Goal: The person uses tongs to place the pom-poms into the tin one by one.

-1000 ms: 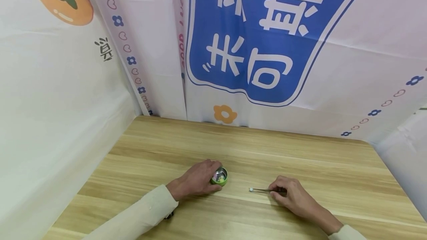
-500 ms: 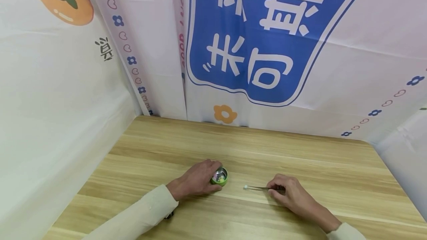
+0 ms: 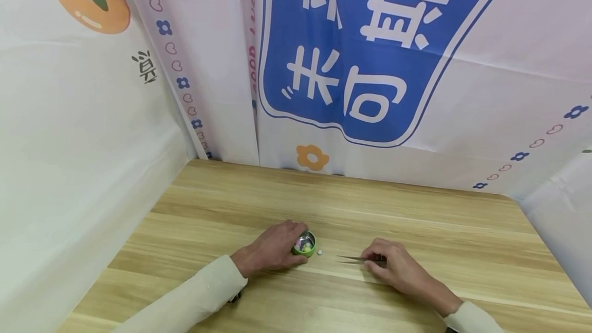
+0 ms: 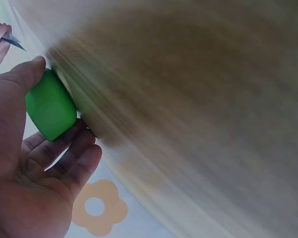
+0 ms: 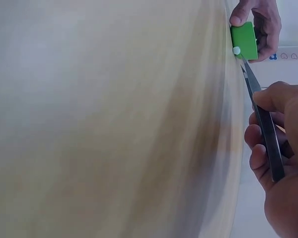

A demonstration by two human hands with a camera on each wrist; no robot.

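My left hand (image 3: pixel 275 246) grips a small round green tin (image 3: pixel 304 252) on the table, thumb on one side and fingers on the other. Pink and yellow bits lie inside the tin. Just right of it is a small white ball (image 3: pixel 319 252), apart from the tin in the head view. My right hand (image 3: pixel 398 266) pinches dark metal tweezers (image 3: pixel 353 259), whose spread tips point left toward the ball with a gap between. In the right wrist view, the tweezers (image 5: pixel 265 126) reach toward the white ball (image 5: pixel 236 50) in front of the green tin (image 5: pixel 246 42).
The wooden table (image 3: pixel 259 189) ends at a white printed curtain (image 3: pixel 222 132) along the back. Another white sheet (image 3: pixel 83 168) hangs at the left side. A dark band (image 3: pixel 235 298) shows under the left sleeve.
The white ball was between the tweezer tips; now it is apart from them, farther left and closer to the tin. My right hand has shifted slightly left. The left hand stays put.
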